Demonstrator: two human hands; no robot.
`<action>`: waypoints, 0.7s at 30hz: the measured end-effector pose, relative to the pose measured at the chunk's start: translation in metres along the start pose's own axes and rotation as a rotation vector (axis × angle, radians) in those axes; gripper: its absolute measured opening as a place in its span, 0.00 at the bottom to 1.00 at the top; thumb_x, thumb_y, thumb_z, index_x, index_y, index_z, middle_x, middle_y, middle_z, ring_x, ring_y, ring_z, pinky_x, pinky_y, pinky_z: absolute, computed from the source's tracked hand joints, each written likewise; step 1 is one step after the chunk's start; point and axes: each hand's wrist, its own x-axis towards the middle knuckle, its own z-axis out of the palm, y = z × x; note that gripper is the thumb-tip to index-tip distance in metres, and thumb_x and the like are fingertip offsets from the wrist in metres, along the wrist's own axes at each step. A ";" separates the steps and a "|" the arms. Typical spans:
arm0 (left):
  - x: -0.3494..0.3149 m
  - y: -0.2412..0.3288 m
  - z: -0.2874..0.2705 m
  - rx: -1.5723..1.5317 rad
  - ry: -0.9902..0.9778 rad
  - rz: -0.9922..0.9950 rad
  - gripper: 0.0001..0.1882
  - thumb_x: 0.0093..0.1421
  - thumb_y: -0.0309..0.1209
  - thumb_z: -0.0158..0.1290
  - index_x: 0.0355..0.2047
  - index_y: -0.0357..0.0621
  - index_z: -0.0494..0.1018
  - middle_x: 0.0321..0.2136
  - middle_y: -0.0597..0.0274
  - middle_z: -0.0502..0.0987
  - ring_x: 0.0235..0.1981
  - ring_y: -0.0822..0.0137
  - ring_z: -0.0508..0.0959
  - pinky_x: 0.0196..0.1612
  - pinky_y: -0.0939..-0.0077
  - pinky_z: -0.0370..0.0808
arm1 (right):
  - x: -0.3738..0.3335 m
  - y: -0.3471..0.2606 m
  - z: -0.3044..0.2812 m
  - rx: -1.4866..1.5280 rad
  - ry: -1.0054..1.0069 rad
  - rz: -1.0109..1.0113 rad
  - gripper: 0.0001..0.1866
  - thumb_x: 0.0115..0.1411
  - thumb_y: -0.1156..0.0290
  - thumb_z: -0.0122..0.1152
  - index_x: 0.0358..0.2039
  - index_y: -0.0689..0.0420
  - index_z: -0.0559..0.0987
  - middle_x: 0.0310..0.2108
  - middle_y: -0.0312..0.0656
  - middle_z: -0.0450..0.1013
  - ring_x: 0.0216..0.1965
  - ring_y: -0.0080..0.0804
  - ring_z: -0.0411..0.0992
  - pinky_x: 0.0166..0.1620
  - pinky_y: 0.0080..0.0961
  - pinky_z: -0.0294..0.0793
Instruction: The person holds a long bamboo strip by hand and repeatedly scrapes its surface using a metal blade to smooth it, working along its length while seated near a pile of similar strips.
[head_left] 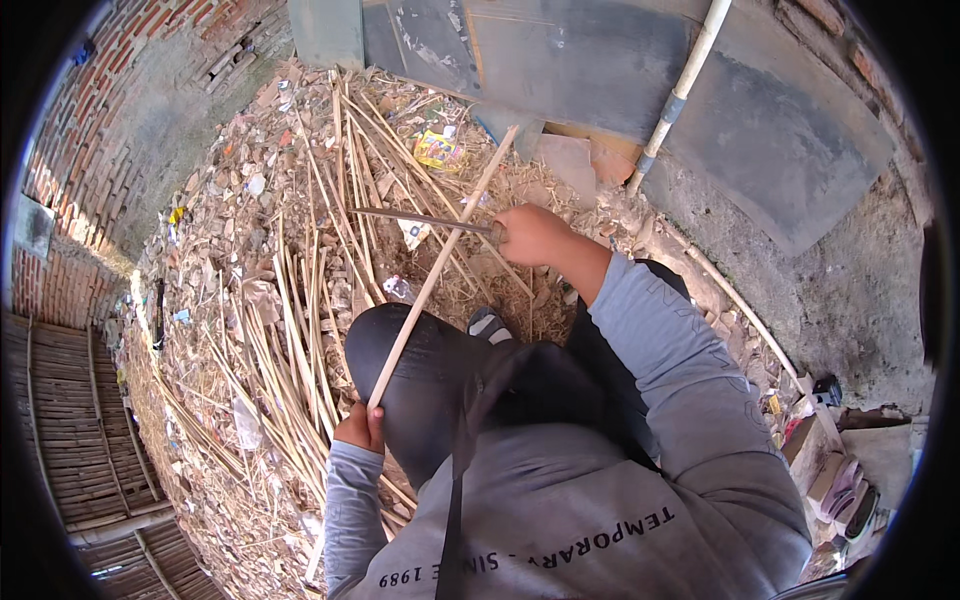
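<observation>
A long, pale bamboo strip (424, 292) slants across my bent left knee, its far end raised to the right. My left hand (358, 428) is closed around its near end, beside my thigh. My right hand (538, 237) is closed on the handle of a long, narrow-bladed knife (410, 216), and the handle is mostly hidden by the fingers. The blade points left and crosses the strip in its upper part. Whether the edge bites into the bamboo I cannot tell.
Several loose bamboo strips (290, 335) lie on the littered ground to the left and ahead. A yellow wrapper (438, 150) lies among shavings. A pale pole (676, 105) leans by dark panels (570, 60) ahead. Sandals (845, 490) sit at the right, a brick wall (75, 190) at the left.
</observation>
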 end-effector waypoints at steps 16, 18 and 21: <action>0.009 0.000 -0.014 -0.262 -0.213 -0.081 0.24 0.69 0.48 0.40 0.29 0.36 0.67 0.17 0.40 0.69 0.22 0.37 0.72 0.26 0.53 0.66 | -0.018 -0.011 0.005 0.005 0.013 0.007 0.14 0.47 0.66 0.59 0.35 0.55 0.77 0.30 0.52 0.76 0.35 0.51 0.76 0.40 0.44 0.75; 0.012 0.001 -0.016 -0.271 -0.217 -0.073 0.24 0.69 0.47 0.39 0.30 0.36 0.68 0.17 0.40 0.70 0.23 0.39 0.73 0.27 0.55 0.66 | 0.001 0.012 -0.003 0.100 0.186 0.144 0.12 0.47 0.66 0.58 0.33 0.55 0.78 0.30 0.51 0.76 0.35 0.51 0.75 0.38 0.44 0.74; 0.008 -0.001 -0.020 -0.240 -0.189 -0.023 0.27 0.68 0.50 0.38 0.36 0.36 0.71 0.18 0.41 0.71 0.23 0.40 0.74 0.28 0.57 0.69 | 0.003 0.010 -0.002 0.101 0.179 0.095 0.12 0.47 0.66 0.59 0.34 0.54 0.78 0.30 0.51 0.76 0.35 0.51 0.75 0.38 0.44 0.74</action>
